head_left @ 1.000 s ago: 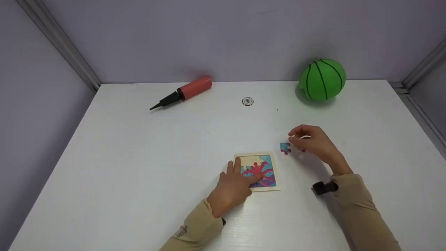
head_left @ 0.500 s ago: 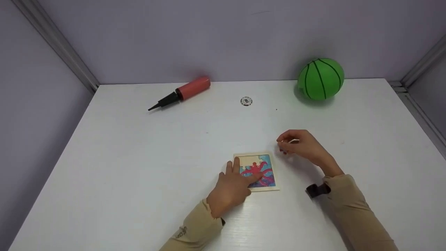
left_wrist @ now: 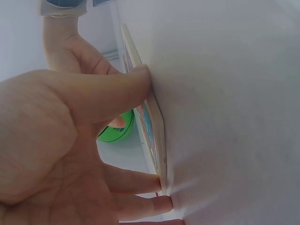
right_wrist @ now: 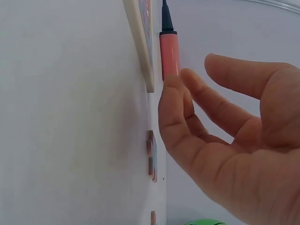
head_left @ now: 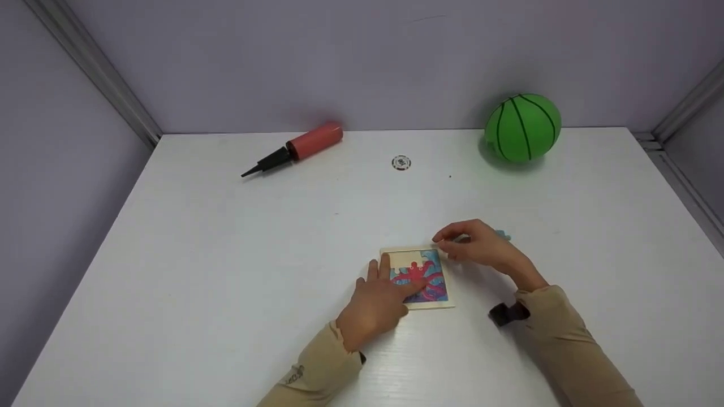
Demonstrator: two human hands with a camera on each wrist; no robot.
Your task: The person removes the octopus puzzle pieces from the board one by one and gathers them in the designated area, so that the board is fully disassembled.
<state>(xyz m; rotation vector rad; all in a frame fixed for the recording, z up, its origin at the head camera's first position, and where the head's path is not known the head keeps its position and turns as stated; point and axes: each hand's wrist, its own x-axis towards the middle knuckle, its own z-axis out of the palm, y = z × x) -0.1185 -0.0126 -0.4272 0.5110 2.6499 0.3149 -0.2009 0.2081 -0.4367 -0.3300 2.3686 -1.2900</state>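
A small square octopus puzzle in a pale wooden frame (head_left: 434,305) lies on the white table. My left hand (head_left: 370,314) rests on it: one finger lies across the picture, others are at the left side, and the thumb (left_wrist: 126,86) touches the near edge. Bare wood shows in the puzzle's upper left part. My right hand (head_left: 481,246) hovers by the upper right corner, its fingers bent and the thumb apart, with nothing between them. In the right wrist view a loose puzzle piece (right_wrist: 151,157) lies below that hand; in the head view a blue piece (head_left: 502,234) peeks out behind it.
A red and black hand pump (head_left: 297,148) lies at the back left. At the back right sits a green ball (head_left: 522,129) with black lines. A round black-and-white chip (head_left: 401,163) is between them. Pale walls border the table.
My right hand has moved left and toward me, from the loose pieces to the frame's upper right corner, now covering one piece in the head view. The left hand stays on the puzzle.
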